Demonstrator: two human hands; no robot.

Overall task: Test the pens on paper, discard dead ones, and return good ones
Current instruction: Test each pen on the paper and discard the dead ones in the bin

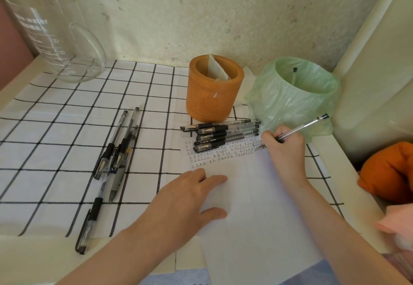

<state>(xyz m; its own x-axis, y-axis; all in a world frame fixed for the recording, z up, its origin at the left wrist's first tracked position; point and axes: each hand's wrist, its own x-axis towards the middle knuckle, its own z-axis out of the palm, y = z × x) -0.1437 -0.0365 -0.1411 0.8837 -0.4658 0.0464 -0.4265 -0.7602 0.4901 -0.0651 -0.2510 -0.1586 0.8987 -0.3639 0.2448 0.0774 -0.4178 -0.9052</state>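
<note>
Right now my right hand [283, 148] pinches a clear pen [301, 127], its tip down at the paper [245, 195] among rows of test marks. My left hand [190, 197] lies flat with fingers spread, pressing the sheet. Just left of my writing hand sits a row of capped pens [223, 133], probably passed. Beyond it, one pen [294, 75] stands in the green-bagged bin [297, 92]. The orange holder [214, 88] shows no pens, so returning seems undone. Left of my flat hand, a loose pile of pens [116, 150] likely awaits testing.
</note>
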